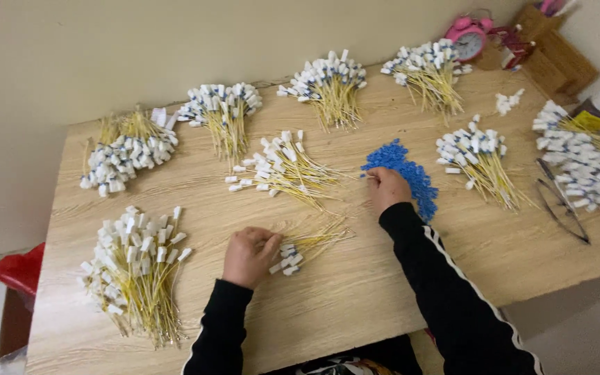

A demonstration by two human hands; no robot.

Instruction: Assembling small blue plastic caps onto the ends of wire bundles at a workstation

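Note:
My left hand (248,254) rests on the wooden table (355,292), fingers curled on the white-capped ends of a small bunch of thin yellow cables (307,244). At the near edge of a heap of small blue plastic pieces (405,173) lies my right hand (385,187), fingers closed as if pinching one; what it holds is hidden. Both arms wear black sleeves, the right with white stripes.
Several bundles of yellow cables with white and blue caps ring the table, such as a near-left bundle (135,267) and a centre bundle (282,169). Metal scissors (562,200) lie at the right. A pink alarm clock (468,36) and a wooden holder (557,48) stand at the back right.

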